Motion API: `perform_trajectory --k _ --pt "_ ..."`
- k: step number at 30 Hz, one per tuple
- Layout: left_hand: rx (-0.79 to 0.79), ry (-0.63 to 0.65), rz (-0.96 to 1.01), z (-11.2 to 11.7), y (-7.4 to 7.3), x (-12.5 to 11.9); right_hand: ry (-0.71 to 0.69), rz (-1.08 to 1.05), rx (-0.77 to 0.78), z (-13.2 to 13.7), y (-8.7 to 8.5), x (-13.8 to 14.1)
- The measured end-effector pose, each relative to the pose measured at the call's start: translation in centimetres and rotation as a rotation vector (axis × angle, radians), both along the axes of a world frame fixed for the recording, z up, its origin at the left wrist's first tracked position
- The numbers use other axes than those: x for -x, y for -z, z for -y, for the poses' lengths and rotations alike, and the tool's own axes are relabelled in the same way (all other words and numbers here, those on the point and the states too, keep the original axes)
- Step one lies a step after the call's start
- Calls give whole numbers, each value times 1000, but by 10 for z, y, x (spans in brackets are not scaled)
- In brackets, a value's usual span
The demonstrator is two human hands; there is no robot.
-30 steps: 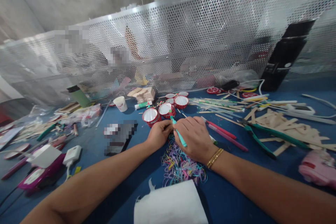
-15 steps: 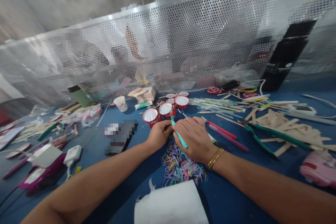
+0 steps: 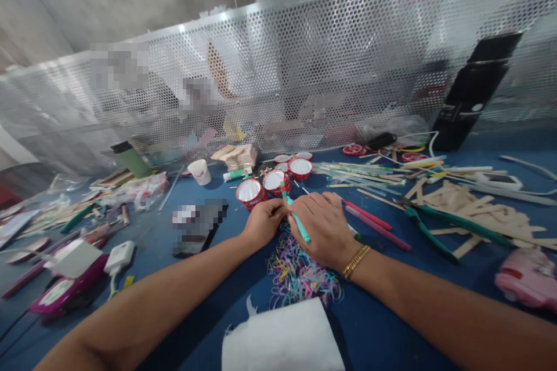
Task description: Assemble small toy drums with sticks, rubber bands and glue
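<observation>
My right hand (image 3: pixel 324 227) grips a teal pen-like tool (image 3: pixel 299 225) that slants up toward the red-rimmed cups. My left hand (image 3: pixel 262 222) rests beside it with fingers curled at the tool's tip; what it pinches is hidden. Both hands sit over a heap of thin coloured rubber bands (image 3: pixel 298 273) on the blue table (image 3: pixel 183 284). Just beyond the fingers stand several small red-rimmed white cups (image 3: pixel 249 192).
A white paper sheet (image 3: pixel 282 339) lies near me. Green-handled pliers (image 3: pixel 439 229) and wooden sticks (image 3: pixel 478 208) lie right, pink pens (image 3: pixel 374 221) beside my right hand. A perforated metal screen (image 3: pixel 331 58) closes the back. A white charger (image 3: pixel 119 258) lies left.
</observation>
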State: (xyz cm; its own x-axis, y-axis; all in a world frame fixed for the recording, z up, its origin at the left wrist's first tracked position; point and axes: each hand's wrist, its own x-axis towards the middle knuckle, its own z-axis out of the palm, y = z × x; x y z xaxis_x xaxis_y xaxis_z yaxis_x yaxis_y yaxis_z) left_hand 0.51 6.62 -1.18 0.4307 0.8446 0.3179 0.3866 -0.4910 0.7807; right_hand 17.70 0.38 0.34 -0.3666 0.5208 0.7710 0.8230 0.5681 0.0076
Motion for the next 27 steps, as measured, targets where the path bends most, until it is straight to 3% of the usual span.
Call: perform_trajectory --k 4,14,27 --pt "10 -3 -9 2 -3 -1 27 -37 -13 0 -1 -1" --pt "-1 -19 -3 -1 3 1 -76 -3 -5 0 2 0" --pt "-1 -13 -9 0 0 0 14 -32 -17 1 -2 -1"
